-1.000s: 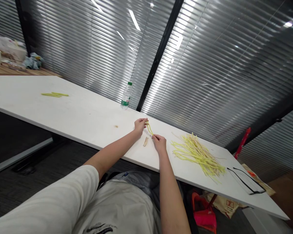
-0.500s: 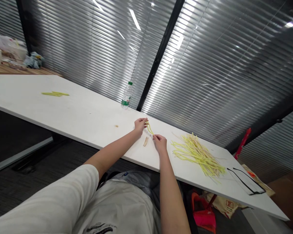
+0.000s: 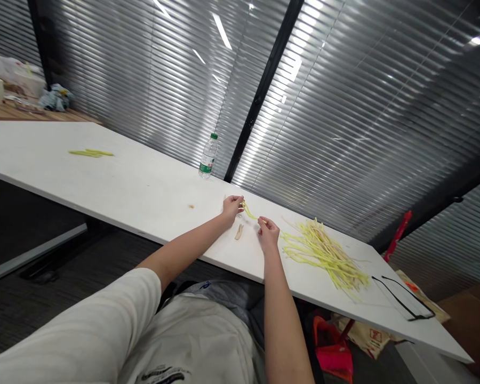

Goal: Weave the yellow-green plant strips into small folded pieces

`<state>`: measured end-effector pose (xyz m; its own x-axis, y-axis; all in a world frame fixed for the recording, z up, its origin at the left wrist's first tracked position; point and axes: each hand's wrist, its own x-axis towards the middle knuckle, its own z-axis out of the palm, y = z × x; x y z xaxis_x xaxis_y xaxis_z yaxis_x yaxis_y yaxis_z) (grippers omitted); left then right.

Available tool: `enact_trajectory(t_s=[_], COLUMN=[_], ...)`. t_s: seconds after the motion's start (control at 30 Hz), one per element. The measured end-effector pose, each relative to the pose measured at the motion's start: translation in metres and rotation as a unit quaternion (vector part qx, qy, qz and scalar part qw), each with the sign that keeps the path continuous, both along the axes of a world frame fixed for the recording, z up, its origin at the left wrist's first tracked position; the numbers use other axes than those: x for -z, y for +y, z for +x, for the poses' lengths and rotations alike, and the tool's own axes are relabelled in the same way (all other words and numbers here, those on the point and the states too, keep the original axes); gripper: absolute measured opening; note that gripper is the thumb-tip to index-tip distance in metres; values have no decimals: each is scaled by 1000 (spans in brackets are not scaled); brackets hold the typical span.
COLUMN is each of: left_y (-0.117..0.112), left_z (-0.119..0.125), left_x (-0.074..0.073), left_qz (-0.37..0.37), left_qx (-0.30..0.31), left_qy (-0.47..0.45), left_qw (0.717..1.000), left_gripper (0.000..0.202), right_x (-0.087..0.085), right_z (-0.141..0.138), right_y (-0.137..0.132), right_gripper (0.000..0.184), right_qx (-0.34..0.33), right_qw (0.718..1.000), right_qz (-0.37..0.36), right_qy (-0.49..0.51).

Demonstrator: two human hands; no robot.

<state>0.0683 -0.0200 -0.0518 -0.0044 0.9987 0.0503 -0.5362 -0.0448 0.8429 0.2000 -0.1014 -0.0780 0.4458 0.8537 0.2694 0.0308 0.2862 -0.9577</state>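
Over the white table [image 3: 144, 192], my left hand [image 3: 231, 206] and my right hand [image 3: 269, 231] each pinch one end of a thin yellow-green stalk [image 3: 250, 212] stretched between them. Both hands are closed on it, just above the tabletop. A small pale strip [image 3: 238, 232] lies on the table below the stalk. A loose heap of several similar yellow stalks [image 3: 324, 252] lies just right of my right hand.
A plastic water bottle [image 3: 207, 156] stands at the table's far edge. A few green stalks [image 3: 90, 153] lie far left. A black-edged flat item [image 3: 404, 300] rests at the right end. Red and paper bags [image 3: 336, 352] sit on the floor below.
My right hand has moved right, away from my left hand, and the stalk is drawn out longer between them.
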Motion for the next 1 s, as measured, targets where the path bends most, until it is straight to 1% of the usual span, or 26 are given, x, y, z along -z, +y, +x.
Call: enact_trajectory(t_s=[0.13,0.2,0.37,0.5,0.73,0.83,0.9,1.0], left_y=[-3,-3,-3,-4,-15,-19,-20,-20], left_z=[3,4,6,6,7,8,8,8], left_x=[2,3,6,5,0,-1,0,1], left_qz=[3,4,23,31,51,62,71,79], left_qx=[28,43,81,94,122,137,152,162], left_qy=[16,24,37,42,72,89,97,101], left_qw=[999,999,996,994,989,985,981,978], left_gripper=[22,24,28,30,31,31,30,30], right_x=[-3,-3,0,4,6,5,6,7], right_z=[2,3,3,2,6,7,6,4], right_y=[0,1,2,5,7,7,7,7], right_gripper=[41,39,39,42,54,52,49,49], right_qx=[3,7,-10,-17,3,13,6,-8], right_qw=[998,996,998,997,998,998,998,1000], right_qz=[21,28,20,18,22,23,26,11], right_qy=[67,82,62,75,61,61,65,28])
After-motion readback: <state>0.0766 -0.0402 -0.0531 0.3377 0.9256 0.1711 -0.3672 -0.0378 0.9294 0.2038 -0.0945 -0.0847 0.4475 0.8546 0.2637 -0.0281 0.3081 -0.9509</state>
